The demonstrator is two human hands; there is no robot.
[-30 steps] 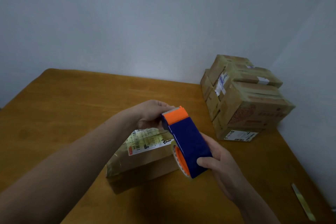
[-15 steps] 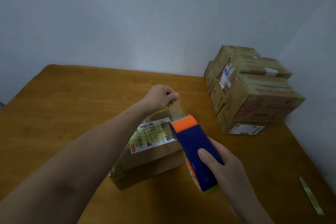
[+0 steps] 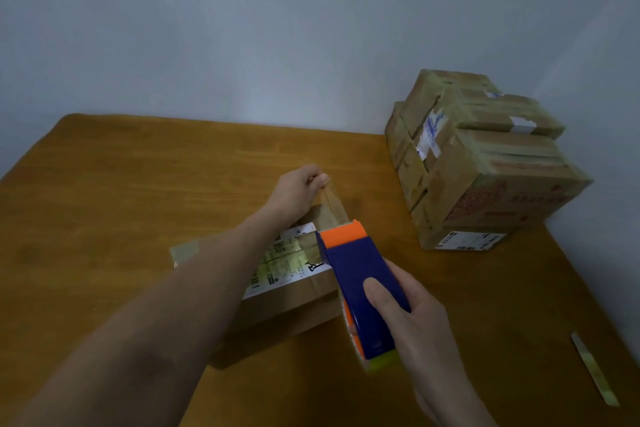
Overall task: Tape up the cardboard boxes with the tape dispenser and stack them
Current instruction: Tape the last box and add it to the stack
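While the left hand (image 3: 298, 191) pinches the free end of a clear tape strip (image 3: 333, 204) between thumb and curled fingers, the right hand (image 3: 419, 319) wraps round a blue-and-orange tape dispenser (image 3: 356, 281). The hands are apart, with the film stretched between them. Thin, glossy and sticky, the tape looks likely to wrinkle or cling to itself unless held at its very end. The hard plastic dispenser is best gripped along its body, clear of the orange cutting end. Beneath them lies a flat cardboard box (image 3: 294, 308) with a printed label, probably light and stiff but easily dented, on the wooden tabletop (image 3: 138, 184). Taped boxes (image 3: 485, 180) sit stacked at the far right corner, well apart.
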